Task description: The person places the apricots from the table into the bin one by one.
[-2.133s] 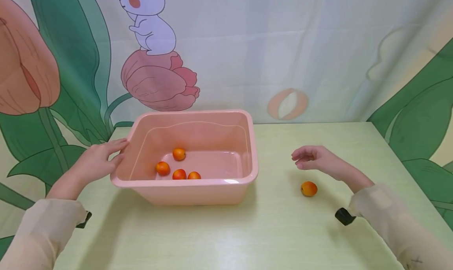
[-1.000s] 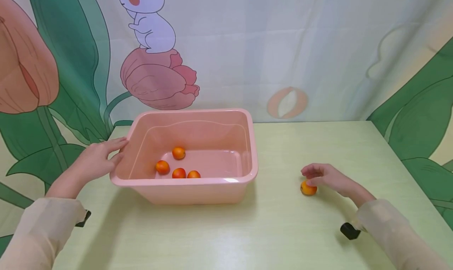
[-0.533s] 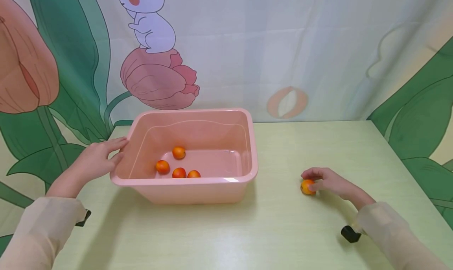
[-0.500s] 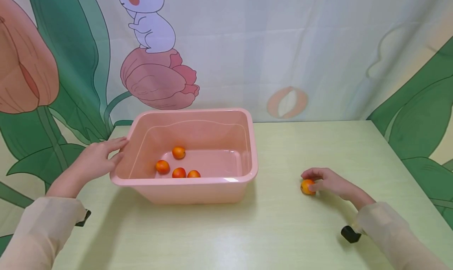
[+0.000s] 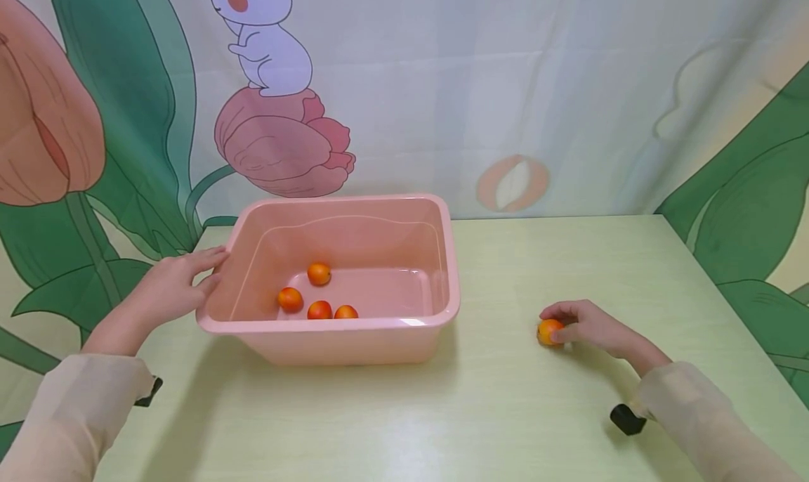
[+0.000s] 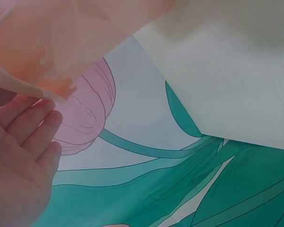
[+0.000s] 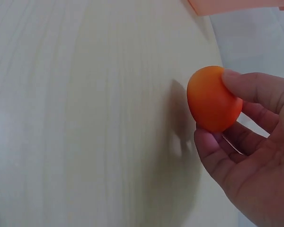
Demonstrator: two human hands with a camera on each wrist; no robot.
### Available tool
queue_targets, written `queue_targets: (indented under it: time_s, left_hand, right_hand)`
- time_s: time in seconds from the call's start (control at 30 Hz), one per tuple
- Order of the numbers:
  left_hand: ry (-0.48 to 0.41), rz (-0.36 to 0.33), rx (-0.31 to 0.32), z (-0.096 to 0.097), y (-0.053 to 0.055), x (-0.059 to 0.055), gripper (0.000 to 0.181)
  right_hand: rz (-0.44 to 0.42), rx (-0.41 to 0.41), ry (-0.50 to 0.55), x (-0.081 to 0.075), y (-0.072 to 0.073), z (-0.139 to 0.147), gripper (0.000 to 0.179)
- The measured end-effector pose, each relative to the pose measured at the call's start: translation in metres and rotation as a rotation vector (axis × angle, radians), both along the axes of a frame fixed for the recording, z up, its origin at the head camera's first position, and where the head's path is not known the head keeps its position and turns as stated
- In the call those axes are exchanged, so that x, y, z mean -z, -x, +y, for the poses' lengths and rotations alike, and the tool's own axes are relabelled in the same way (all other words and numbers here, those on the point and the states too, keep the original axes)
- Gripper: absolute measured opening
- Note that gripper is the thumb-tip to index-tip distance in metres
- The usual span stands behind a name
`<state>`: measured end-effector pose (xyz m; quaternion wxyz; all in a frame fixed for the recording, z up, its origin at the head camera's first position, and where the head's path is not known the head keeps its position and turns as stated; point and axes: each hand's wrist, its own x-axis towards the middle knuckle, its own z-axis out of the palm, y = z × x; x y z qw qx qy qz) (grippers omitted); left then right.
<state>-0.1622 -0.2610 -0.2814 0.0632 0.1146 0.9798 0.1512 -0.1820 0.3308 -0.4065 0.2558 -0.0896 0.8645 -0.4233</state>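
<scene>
Pinched between the thumb and fingers of my right hand [image 5: 588, 325] is a small orange fruit [image 7: 212, 99], rounded and shading to red, on the right part of the table in the head view. My left hand [image 5: 169, 287] touches the left rim of a pink plastic basin [image 5: 363, 325]. Its fingers are nearly straight, with the fingertips right at the rim in the left wrist view. Several more orange-red fruits [image 5: 291, 300] lie on the basin floor, toward its left and front; the front wall partly hides two of them.
The basin stands left of centre on a pale wood-grain table [image 5: 505, 412]. A curtain [image 5: 404, 81] printed with flowers and a white animal hangs behind the table's back edge. A black wrist device [image 5: 627, 419] sticks out below the right sleeve.
My right hand has come down and slightly right onto the lone fruit on the table, and its thumb and fingers have closed around it. My left hand and the basin have stayed put.
</scene>
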Motion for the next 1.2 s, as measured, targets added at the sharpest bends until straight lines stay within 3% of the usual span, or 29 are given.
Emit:
queue_targets:
  time_s: [0.5,1.2]
  left_hand:
    - [-0.016,-0.008,-0.005,0.000,0.000,0.000,0.050]
    - [-0.028,-0.003,-0.004,0.000,-0.001,0.000,0.050]
  right_hand:
    - [0.026,0.001,0.006,-0.017,0.010,0.000,0.043]
    - [0.117,-0.020,0.035,-0.074,0.032,-0.022,0.042]
